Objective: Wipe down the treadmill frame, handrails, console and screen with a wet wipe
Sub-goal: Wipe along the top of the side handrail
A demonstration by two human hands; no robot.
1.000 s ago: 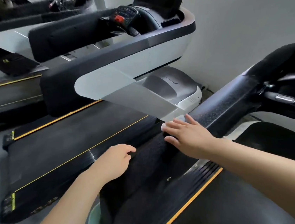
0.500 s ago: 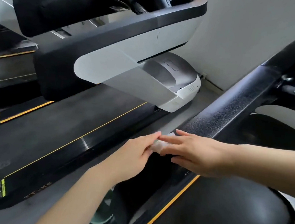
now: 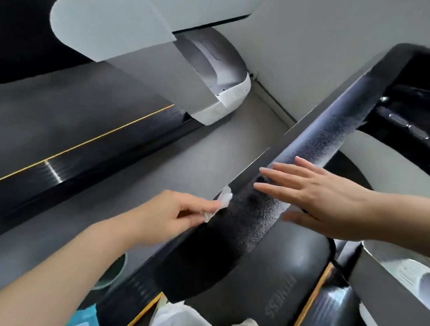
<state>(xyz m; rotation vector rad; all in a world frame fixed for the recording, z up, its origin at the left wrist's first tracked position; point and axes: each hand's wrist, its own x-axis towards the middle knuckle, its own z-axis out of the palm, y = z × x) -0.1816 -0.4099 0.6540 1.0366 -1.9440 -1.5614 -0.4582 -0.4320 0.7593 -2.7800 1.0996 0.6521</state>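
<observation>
- Left hand (image 3: 173, 215): thumb and fingertips pinch a small white wet wipe (image 3: 220, 202) at the left edge of the black handrail (image 3: 314, 150).
- Wipe crumpled, touching the rail's outer side, just beside the right hand's fingertips.
- Right hand (image 3: 322, 199): fingers straight and slightly spread, lying flat across the top of the rail; holds nothing.
- Neighbouring treadmill (image 3: 83, 131) to the left, across grey floor (image 3: 204, 156).
- White plastic bags (image 3: 184, 325) at bottom edge.
</observation>
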